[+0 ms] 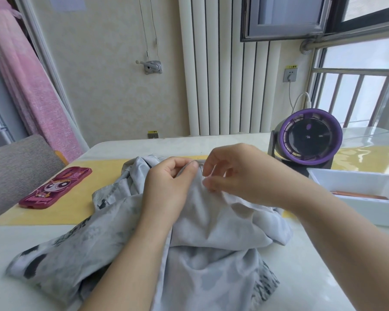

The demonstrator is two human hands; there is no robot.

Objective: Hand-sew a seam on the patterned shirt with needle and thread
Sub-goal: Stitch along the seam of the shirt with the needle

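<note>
The patterned shirt (126, 239), pale grey with dark blotches, lies bunched on the table in front of me, turned so its plain inner side faces up in the middle. My left hand (166, 189) pinches a raised fold of the shirt between thumb and curled fingers. My right hand (240, 173) is just to the right of it, fingers curled, pinching a thin needle (203, 173) at the fold. A fine thread runs between the two hands; its full path is too thin to follow.
A pink phone case (54, 188) lies at the left on a yellow mat (81, 205). A purple desk fan (310, 136) stands at the back right. A white tray (366, 191) sits at the right edge, holding a brown object. A grey chair back is at far left.
</note>
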